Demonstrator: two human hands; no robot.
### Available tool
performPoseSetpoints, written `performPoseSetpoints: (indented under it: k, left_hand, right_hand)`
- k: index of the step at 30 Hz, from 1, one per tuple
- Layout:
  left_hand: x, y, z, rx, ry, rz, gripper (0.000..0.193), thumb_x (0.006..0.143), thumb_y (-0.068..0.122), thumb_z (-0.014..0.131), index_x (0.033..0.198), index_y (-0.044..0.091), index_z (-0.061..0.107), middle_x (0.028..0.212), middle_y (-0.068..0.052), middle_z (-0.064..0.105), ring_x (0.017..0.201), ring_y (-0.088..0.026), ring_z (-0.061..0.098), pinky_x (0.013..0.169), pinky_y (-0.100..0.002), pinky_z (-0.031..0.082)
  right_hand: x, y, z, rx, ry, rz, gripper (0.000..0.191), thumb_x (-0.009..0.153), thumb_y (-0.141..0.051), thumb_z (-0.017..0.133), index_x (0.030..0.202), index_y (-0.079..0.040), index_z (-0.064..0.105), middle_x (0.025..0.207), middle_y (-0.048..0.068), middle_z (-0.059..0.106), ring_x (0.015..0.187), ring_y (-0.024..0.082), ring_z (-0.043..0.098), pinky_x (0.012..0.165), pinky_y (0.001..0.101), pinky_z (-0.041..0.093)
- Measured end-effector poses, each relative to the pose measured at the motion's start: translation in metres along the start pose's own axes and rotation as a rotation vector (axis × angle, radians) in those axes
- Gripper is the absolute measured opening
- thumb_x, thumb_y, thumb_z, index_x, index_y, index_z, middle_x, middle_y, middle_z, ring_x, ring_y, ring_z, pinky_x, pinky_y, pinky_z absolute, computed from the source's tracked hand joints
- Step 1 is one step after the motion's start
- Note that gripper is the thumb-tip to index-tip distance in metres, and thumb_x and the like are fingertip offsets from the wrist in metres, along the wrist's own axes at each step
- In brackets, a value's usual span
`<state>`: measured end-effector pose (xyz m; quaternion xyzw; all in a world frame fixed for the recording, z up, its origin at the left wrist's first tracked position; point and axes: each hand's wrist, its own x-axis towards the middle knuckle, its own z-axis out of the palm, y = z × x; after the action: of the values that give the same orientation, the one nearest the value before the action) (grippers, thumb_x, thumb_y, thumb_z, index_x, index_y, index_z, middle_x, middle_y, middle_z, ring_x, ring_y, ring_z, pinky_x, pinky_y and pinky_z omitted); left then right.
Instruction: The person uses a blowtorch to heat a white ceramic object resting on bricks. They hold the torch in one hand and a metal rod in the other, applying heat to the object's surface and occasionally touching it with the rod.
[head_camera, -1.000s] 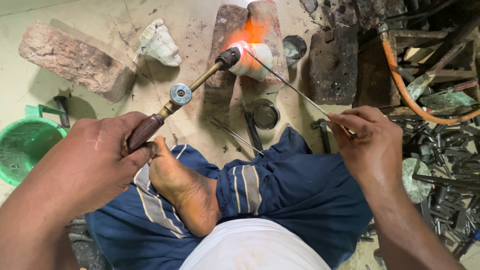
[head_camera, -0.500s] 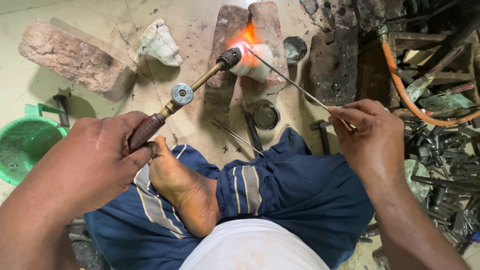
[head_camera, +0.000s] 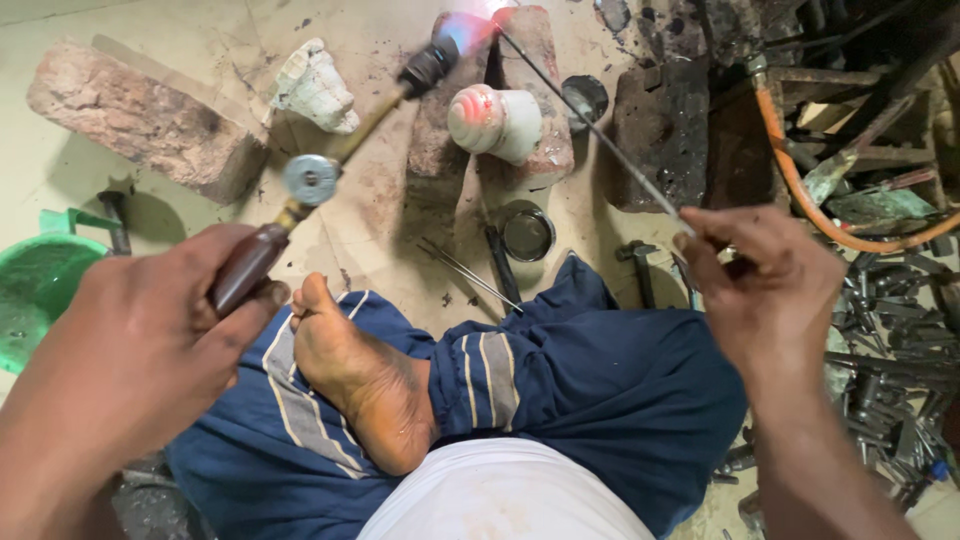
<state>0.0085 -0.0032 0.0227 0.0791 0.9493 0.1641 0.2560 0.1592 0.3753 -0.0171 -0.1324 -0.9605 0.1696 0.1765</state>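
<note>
Low left of the frame, my left hand (head_camera: 130, 350) wraps the smooth brown handle of a brass torch (head_camera: 330, 160); at right my right hand (head_camera: 765, 285) pinches a thin metal rod (head_camera: 590, 125). Both tips meet a blue-orange flame (head_camera: 470, 25) at top centre, above a white ribbed cap (head_camera: 495, 122) on rough brick (head_camera: 540, 90).

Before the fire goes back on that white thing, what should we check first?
1. Left hand grips the torch handle firmly: ok.
2. Right hand pinches the thin rod: ok.
3. Flame is on the white piece: not ok, it points past it, above.
4. White piece rests on the bricks: ok; its glowing end looks hot.
5. Bare foot is away from the flame: ok.
6. Orange hose is free of kinks: cannot tell, partly hidden by clutter.
</note>
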Motion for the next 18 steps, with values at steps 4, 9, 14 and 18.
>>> performPoseSetpoints:
  k: [4,9,14,18]
  left_hand:
    - [-0.013,-0.012,0.015,-0.202,0.052,-0.006,0.048,0.088,0.021,0.069,0.136,0.016,0.066,0.066,-0.014,0.067,0.059,-0.027,0.072,0.058,-0.039,0.057]
    - [-0.023,-0.022,0.036,0.016,-0.137,-0.057,0.04,0.092,0.024,0.07,0.132,0.021,0.07,0.07,-0.018,0.071,0.064,-0.035,0.073,0.067,-0.041,0.057]
    - [-0.018,-0.026,0.051,-0.096,-0.044,0.172,0.041,0.083,0.025,0.073,0.122,0.015,0.069,0.082,-0.02,0.073,0.079,-0.044,0.069,0.072,-0.05,0.053]
    - [-0.014,-0.024,0.053,-0.085,-0.09,0.044,0.045,0.087,0.025,0.07,0.132,0.018,0.066,0.085,-0.02,0.073,0.084,-0.042,0.07,0.077,-0.049,0.053]
  right_hand:
    - [-0.03,0.004,0.023,0.166,0.001,0.103,0.012,0.094,-0.006,0.081,0.105,-0.008,0.08,0.099,0.006,0.074,0.079,0.012,0.07,0.058,0.0222,0.058]
    - [-0.057,0.005,0.039,0.297,0.026,0.196,0.021,0.09,0.002,0.077,0.11,-0.006,0.079,0.103,0.007,0.071,0.08,0.011,0.066,0.066,0.0202,0.052]
    - [-0.061,0.002,0.044,0.222,0.033,0.174,0.023,0.088,0.004,0.078,0.109,-0.004,0.081,0.098,0.006,0.071,0.078,0.01,0.065,0.067,0.0216,0.051]
    - [-0.059,0.0,0.047,0.279,0.025,0.213,0.02,0.091,0.004,0.075,0.109,-0.004,0.08,0.1,0.005,0.071,0.081,0.009,0.067,0.07,0.0197,0.052]
